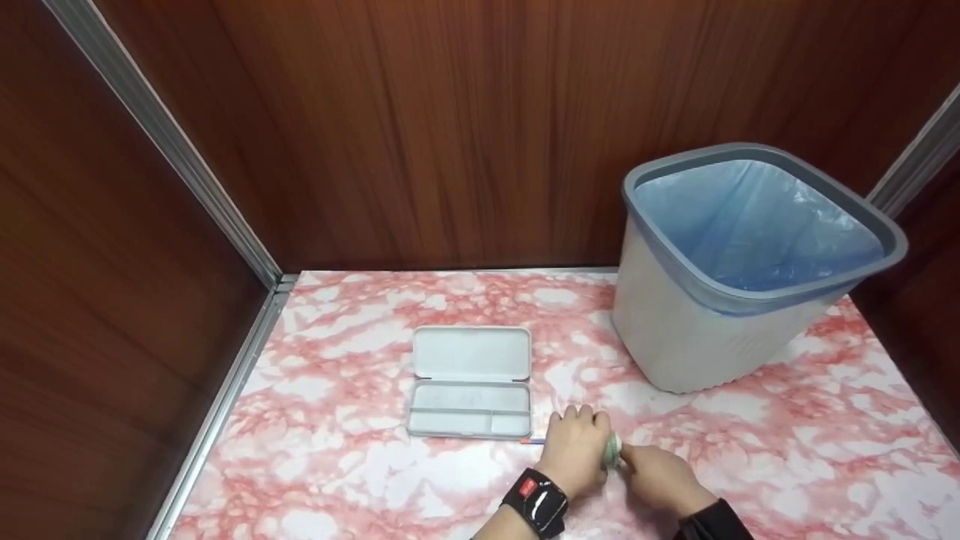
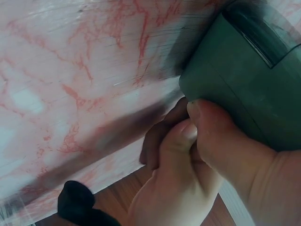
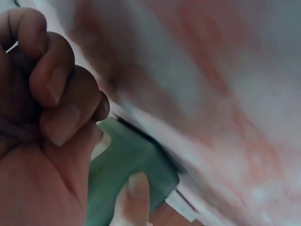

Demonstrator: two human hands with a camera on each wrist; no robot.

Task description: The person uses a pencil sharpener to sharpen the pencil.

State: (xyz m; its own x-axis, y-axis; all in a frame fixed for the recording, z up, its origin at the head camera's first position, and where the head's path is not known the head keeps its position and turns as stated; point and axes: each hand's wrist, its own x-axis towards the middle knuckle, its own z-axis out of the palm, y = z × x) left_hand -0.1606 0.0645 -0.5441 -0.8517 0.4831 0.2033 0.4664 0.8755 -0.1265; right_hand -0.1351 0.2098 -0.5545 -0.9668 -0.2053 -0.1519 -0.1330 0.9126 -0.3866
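A green casing with a dark clear window, which looks like a pencil sharpener [image 1: 611,452], is held low over the marbled table. My left hand [image 1: 576,454] grips it from above, its thumb along the green side in the left wrist view. At the sharpener's right end, by a pale part, my right hand [image 1: 660,476] has curled fingers [image 3: 61,106] close against it. Whatever those fingers pinch is hidden. Beside the left hand, a thin red and blue stick like a pencil [image 1: 532,441] pokes out. An opened grey pencil case [image 1: 471,411] lies to the left.
A large bin [image 1: 701,330] with a grey rim and blue liner stands at the back right. Brown wood-grain panels [image 1: 450,135] enclose the red and white marbled table [image 1: 360,480] at the back and sides.
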